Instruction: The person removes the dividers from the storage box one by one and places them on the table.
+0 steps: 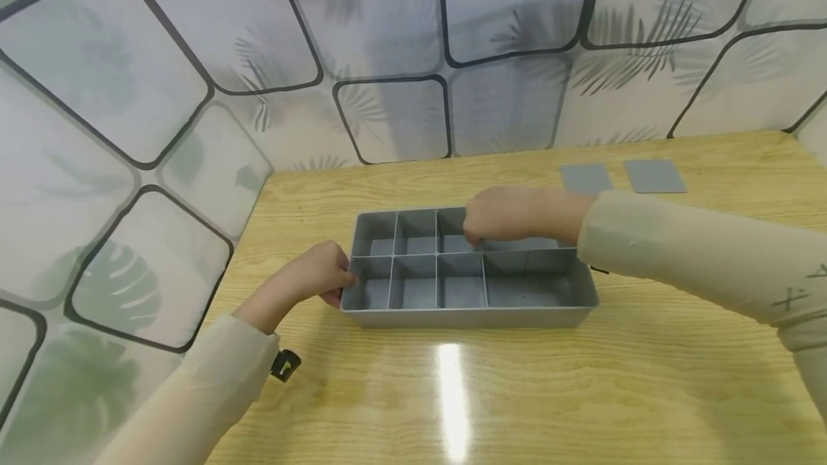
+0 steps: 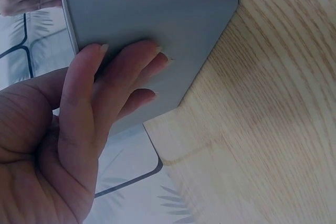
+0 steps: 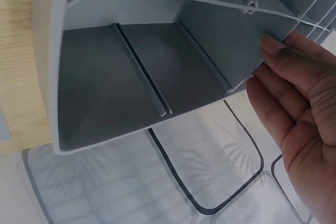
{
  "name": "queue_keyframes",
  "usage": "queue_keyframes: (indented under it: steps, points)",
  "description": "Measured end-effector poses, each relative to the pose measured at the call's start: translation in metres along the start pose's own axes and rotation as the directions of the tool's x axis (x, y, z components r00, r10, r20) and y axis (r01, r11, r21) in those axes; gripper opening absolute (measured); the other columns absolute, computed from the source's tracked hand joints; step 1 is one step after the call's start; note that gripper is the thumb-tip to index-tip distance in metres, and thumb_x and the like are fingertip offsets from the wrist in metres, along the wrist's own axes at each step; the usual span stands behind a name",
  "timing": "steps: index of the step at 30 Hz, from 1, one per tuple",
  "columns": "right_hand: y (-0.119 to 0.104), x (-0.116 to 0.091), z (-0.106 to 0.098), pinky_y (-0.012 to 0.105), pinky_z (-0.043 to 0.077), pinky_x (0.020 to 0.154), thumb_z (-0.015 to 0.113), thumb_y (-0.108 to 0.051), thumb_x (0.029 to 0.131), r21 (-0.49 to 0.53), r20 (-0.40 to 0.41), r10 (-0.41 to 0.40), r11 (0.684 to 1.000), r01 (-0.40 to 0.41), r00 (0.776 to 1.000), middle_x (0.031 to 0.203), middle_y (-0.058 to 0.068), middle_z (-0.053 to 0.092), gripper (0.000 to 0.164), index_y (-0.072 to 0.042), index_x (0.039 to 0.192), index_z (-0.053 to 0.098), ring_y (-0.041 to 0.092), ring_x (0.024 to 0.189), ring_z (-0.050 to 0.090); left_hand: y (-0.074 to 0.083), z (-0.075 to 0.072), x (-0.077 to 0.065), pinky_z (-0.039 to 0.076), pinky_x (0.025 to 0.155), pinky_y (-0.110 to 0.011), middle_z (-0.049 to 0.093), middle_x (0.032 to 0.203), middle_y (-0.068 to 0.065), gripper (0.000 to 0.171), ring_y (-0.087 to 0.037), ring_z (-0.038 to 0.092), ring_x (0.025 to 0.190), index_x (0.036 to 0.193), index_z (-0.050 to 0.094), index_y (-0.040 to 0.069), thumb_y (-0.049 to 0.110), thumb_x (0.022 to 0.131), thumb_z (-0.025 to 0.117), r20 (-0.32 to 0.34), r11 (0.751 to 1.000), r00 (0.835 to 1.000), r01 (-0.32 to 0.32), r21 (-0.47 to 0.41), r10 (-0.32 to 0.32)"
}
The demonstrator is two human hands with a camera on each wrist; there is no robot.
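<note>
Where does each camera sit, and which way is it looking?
Head: on the head, facing forward and down at the gray box; left hand, right hand and sleeves show.
Left wrist: worn there, facing the box's outer end wall; left hand shows, plus part of the right hand.
Right wrist: worn there, facing into the box's compartments; right hand shows, pinching a divider.
Head and left wrist views share both hands and the box.
</note>
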State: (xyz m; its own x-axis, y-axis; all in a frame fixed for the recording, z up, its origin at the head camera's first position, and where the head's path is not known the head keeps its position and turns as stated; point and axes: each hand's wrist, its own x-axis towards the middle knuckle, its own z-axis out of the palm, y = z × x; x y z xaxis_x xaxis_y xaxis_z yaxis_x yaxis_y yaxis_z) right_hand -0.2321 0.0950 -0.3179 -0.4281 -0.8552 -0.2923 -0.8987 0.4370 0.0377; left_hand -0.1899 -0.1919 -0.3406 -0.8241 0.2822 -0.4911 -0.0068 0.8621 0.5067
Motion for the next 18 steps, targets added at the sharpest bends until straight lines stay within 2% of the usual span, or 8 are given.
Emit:
queue_keyframes:
  steps: [18]
  points:
    - [0.001,-0.005,-0.016,0.030,0.050,0.075,0.055,-0.007,0.081,-0.050,0.063,0.015,0.999,-0.012,0.998,0.089,0.004,0.062,0.016,-0.013,0.090,0.068,0.018,0.080,0.056,-0.001,0.001,-0.001,0.054,0.054,-0.031,0.063,0.060,-0.012,0.015,-0.020,0.061,0.052,0.074,0.061,-0.006,0.006,0.081,0.056,-0.003,0.999,1.000,-0.012,-0.032,0.012]
